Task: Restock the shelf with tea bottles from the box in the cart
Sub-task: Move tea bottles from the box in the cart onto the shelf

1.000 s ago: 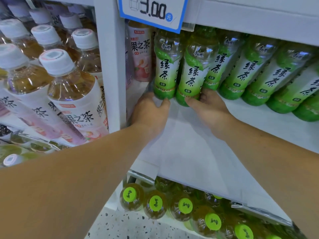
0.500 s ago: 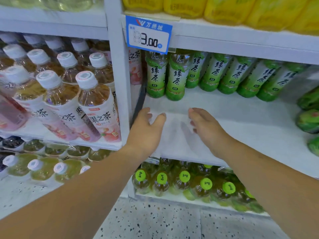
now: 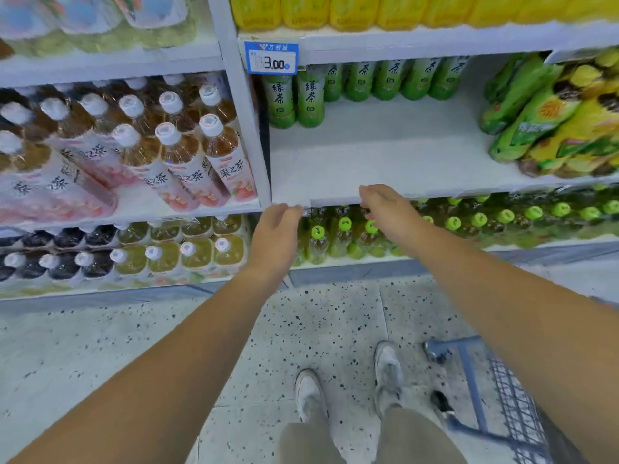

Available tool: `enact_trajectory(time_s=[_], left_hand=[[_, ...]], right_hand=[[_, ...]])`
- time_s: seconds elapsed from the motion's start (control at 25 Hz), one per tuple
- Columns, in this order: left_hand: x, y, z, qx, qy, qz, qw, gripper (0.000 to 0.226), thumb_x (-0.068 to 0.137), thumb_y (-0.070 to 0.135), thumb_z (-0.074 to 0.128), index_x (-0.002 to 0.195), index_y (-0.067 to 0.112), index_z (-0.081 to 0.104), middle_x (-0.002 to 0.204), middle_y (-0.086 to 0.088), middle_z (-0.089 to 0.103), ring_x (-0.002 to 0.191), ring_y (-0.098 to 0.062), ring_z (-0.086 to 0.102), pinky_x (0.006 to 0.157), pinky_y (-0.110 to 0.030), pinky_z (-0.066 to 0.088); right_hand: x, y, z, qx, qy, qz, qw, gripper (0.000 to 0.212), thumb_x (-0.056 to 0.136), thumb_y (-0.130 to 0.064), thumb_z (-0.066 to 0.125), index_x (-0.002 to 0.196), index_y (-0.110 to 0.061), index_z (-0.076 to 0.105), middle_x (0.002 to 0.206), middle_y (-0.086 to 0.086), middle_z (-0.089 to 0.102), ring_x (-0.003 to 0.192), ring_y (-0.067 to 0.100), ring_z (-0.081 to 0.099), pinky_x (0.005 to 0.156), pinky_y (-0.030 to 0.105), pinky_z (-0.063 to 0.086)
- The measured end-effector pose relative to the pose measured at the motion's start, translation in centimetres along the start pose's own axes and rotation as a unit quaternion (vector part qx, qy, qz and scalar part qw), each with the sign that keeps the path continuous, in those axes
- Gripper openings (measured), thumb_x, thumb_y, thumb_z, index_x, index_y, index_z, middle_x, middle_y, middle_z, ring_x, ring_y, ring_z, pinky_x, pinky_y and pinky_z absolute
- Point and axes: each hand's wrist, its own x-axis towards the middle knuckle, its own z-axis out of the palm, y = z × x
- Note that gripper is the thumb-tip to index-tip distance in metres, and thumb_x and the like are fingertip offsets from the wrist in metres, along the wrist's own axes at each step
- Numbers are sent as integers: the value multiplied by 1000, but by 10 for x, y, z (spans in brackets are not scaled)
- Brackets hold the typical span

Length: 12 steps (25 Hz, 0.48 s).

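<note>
Green tea bottles (image 3: 296, 102) with green labels stand in a row at the back of the white shelf (image 3: 385, 152); two of them stand further forward at the left end. My left hand (image 3: 276, 236) hangs in front of the shelf's front edge, fingers loosely curled, holding nothing. My right hand (image 3: 385, 209) is beside it at the same edge, also empty with relaxed fingers. A blue cart (image 3: 495, 396) shows at the lower right; the box in it is out of view.
White-capped fruit tea bottles (image 3: 187, 152) fill the shelf to the left of the upright post (image 3: 248, 128). Green and yellow packs (image 3: 556, 118) lie on the shelf's right side. Green-capped bottles (image 3: 345, 229) stand on the shelf below. Speckled floor and my shoes (image 3: 348, 386) are underneath.
Both hands let go of the two front green tea bottles and drew back from the shelf to its front edge. The view pulled away and tilted down.
</note>
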Motion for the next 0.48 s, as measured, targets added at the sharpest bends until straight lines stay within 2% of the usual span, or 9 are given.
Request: enact_trajectory(time_s=[0.08,0.2,0.48], left_hand=[[-28,-4,-8,-22,-7,-23,999,52,97,51,53,143,26,52,133,11,54,124,-11,51,97,-35,37],[-59,-4,-11,-21,-22,-28,999,57,93,55,51,143,27,51,140,8,53,129,-13,50,104,-39,39],[-118,14,11,21,-100,11,995,53,97,56,49,143,31,51,133,14,51,122,-10,48,96,-36,34]], right_hand=[[-37,4,-3,4,12,12,1000,61,98,-59,42,148,-25,44,149,0,49,130,22,50,110,47,41],[-86,5,-9,1,36,14,999,60,100,-58,41,151,-25,42,149,-2,48,132,20,48,104,38,38],[-191,34,-42,62,104,34,992,57,103,-55,40,153,-28,37,156,-6,39,141,19,38,99,33,31]])
